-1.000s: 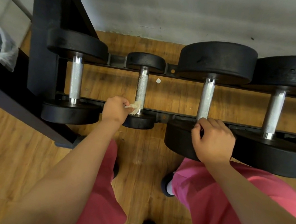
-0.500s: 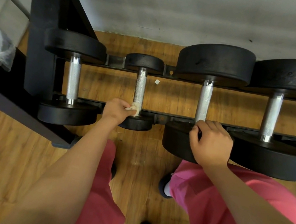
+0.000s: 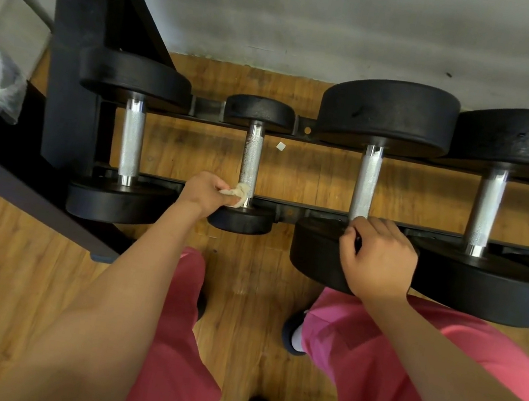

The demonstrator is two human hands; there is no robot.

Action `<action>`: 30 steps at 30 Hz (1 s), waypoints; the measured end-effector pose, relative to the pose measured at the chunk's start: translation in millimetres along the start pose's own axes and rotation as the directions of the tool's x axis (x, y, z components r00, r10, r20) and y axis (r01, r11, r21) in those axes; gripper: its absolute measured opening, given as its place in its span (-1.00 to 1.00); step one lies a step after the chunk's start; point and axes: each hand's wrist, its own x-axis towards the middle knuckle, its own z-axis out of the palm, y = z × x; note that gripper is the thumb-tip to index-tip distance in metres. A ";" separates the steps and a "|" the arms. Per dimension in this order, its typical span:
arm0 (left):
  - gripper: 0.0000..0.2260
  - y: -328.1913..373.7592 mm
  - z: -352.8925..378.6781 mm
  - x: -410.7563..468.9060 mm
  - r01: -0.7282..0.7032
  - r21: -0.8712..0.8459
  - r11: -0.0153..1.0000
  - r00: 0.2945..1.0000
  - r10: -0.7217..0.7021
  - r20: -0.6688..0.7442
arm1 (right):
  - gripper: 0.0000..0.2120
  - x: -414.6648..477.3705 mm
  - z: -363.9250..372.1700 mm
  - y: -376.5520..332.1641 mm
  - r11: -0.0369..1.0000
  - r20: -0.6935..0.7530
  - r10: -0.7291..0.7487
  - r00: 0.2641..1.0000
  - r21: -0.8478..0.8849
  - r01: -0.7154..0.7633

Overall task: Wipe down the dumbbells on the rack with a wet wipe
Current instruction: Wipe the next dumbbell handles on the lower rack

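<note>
The left hand is pinching the wet wipe in curled fingers, pressing it against the six o'clock end of the second dumbbell's knurled handle, just above the near head. Over at three o'clock from it, the right hand is bracing on the third dumbbell. Its fingers are curling over the near head, with the fingertips right at the base of the handle.

Here is the danger: that second dumbbell is the smallest on the rack, and a hard rub could be rolling it or nudging it along the rails. The wipe is bunched small, so it is likely skipping parts of the knurling and could be snagging or shredding there. The right fingers are sitting close to the gap between heavy heads, so a shifting weight could be pinching them. Feet are showing on the floor near six o'clock, below the rack, if anything slips off.

Counting now: four dumbbells in full, with the first dumbbell at nine o'clock of the wipe and the fourth dumbbell far toward three. A dark edge beyond it may be a fifth; I cannot tell. There is one wipe and two hands.
</note>
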 end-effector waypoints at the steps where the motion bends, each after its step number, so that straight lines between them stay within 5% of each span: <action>1: -0.78 1.0 0.2 0.0 0.005 0.012 1.000 1.000 -0.005 0.006 | -0.71 0.0 -0.4 -0.2 1.000 0.002 0.000 1.000 0.000 0.000; 11: -0.81 7.1 13.0 0.8 0.058 0.046 0.997 0.998 -0.059 0.015 | -0.71 -0.4 0.4 0.4 1.000 -0.011 -0.006 1.000 0.004 0.006; 20: -0.93 -6.3 -3.9 -2.9 0.019 -0.117 0.993 1.000 -0.022 -0.023 | -0.72 -0.1 0.8 0.0 1.000 -0.015 -0.002 1.000 0.002 0.002; 27: -0.89 2.8 6.8 -7.0 0.050 -0.206 0.977 0.997 -0.061 -0.048 | -0.72 0.4 -1.2 -2.3 1.000 -0.015 0.003 1.000 0.007 -0.002; 30: -0.67 5.7 10.8 -5.6 0.040 -0.218 0.975 0.988 -0.071 -0.137 | -0.71 -0.4 -2.0 -1.9 1.000 -0.004 0.001 1.000 0.024 -0.001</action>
